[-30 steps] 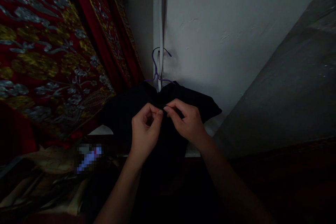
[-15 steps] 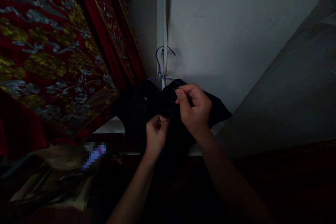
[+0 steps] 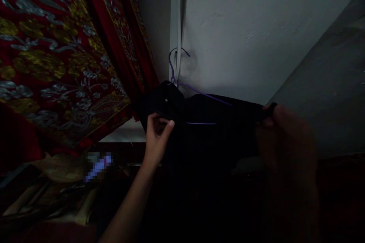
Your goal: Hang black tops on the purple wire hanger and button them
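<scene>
against pale wall (image 3: 242, 45), purple hanger (image 3: 211, 96), hook tip (image 3: 188, 54) rightward, lower bar (image 3: 201, 123) level

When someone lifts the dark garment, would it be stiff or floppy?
The dark garment is probably floppy, since it hangs in loose, soft-looking folds. It seems unlikely to roll or break, as it looks like cloth. It may slip off the purple hanger easily, because a thin, smooth-looking arm lies exposed.
</scene>
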Motion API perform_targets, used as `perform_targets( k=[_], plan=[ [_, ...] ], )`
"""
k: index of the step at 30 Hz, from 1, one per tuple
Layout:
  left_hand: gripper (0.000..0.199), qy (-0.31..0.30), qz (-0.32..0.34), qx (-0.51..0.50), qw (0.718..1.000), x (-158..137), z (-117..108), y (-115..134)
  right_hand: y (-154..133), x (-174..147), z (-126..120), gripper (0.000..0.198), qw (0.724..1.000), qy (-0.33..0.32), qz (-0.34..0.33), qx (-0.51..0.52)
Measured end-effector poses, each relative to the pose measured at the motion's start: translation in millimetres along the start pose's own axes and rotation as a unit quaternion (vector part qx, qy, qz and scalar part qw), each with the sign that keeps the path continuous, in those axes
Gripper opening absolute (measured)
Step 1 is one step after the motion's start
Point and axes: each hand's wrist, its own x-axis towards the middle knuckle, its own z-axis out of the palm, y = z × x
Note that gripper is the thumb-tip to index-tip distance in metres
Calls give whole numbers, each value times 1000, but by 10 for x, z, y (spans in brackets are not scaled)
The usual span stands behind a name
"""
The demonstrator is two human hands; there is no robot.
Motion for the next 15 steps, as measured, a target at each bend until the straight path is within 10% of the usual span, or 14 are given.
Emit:
perform_targets(
  k=[7, 15],
  plan=[
    [30, 23, 25, -80, 996, 476, 85, 220, 132, -167, -425, 13, 968, 74, 140, 193],
    [31, 2, -81, -198, 977, 278, -21, 364, 936, -615, -675, 7, 888, 202, 338, 237]
  ],
)
